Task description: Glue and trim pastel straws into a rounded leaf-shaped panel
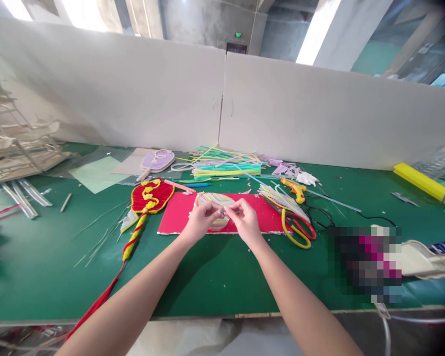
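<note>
My left hand (pixel 204 217) and my right hand (pixel 244 217) meet over a striped pastel piece (pixel 211 199) on a red board (pixel 176 212). The fingertips of both hands are pinched close together. Whatever lies between them is too small to make out. Part of the striped piece is hidden behind my fingers. Right of the board rest scissors (pixel 296 232) with red and yellow handles, partly over a bundle of striped strips (pixel 285 201). A yellow glue gun (pixel 295 190) lies just behind them.
Pastel fuzzy stems (pixel 226 165) are heaped behind the board. On the left are a red and yellow fan (pixel 148 198) with a tassel and a lilac fan (pixel 158 160). A yellow box (pixel 426 184) lies far right. A white partition (pixel 300 109) closes off the green table's (pixel 207 282) back.
</note>
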A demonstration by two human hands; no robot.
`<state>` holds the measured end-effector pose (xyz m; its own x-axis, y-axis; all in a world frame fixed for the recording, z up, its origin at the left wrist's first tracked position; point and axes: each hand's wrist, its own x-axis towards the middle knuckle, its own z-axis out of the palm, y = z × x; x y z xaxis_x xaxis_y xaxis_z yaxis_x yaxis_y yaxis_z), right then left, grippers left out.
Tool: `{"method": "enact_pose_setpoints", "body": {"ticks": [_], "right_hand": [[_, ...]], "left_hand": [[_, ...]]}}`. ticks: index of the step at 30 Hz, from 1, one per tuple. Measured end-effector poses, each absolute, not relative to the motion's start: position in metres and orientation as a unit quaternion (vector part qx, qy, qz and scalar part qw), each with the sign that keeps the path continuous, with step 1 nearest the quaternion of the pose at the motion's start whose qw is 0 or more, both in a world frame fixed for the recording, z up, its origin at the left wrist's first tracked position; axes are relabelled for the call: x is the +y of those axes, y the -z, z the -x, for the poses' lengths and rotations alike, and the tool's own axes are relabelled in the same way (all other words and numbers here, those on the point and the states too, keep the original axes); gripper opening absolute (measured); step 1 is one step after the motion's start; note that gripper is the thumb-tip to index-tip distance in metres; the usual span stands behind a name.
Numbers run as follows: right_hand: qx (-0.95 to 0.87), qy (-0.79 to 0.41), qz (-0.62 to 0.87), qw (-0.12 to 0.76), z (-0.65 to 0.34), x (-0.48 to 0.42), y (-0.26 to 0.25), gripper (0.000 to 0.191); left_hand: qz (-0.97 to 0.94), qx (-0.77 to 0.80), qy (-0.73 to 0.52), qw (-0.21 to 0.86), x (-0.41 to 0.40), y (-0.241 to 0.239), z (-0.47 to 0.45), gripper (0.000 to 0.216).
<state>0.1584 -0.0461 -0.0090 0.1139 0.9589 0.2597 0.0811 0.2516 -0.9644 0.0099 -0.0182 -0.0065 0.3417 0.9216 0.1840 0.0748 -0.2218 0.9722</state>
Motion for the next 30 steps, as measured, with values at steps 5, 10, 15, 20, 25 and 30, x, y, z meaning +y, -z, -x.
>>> {"method": "enact_pose_setpoints", "body": {"ticks": [5, 10, 15, 20, 25, 30], "right_hand": [[-0.571, -0.34, 0.482, 0.571, -0.1566, -0.0477, 0.0111, 0.024], [-0.591, -0.302, 0.488, 0.566, -0.1562, -0.0475, 0.0127, 0.022], [-0.59, -0.306, 0.48, 0.572, -0.1565, -0.0476, 0.0138, 0.022], [-0.586, -0.32, 0.478, 0.571, -0.1572, -0.048, 0.0128, 0.022], [-0.557, -0.37, 0.471, 0.576, -0.1565, -0.0481, 0.0082, 0.027], [-0.446, -0.549, 0.409, 0.577, -0.1578, -0.045, 0.0076, 0.033]], "left_hand": [[-0.643, 0.382, -0.439, 0.499, -0.0169, 0.0088, -0.0088, 0.029], [-0.633, 0.388, -0.443, 0.503, -0.0168, 0.0082, -0.0085, 0.029], [-0.632, 0.392, -0.44, 0.503, -0.0182, 0.0062, -0.0084, 0.028], [-0.646, 0.389, -0.434, 0.493, -0.0184, 0.0048, -0.0065, 0.029], [-0.649, 0.378, -0.432, 0.499, -0.0186, 0.003, -0.0061, 0.034], [-0.635, 0.357, -0.445, 0.521, -0.0197, 0.002, -0.0088, 0.029]]}}
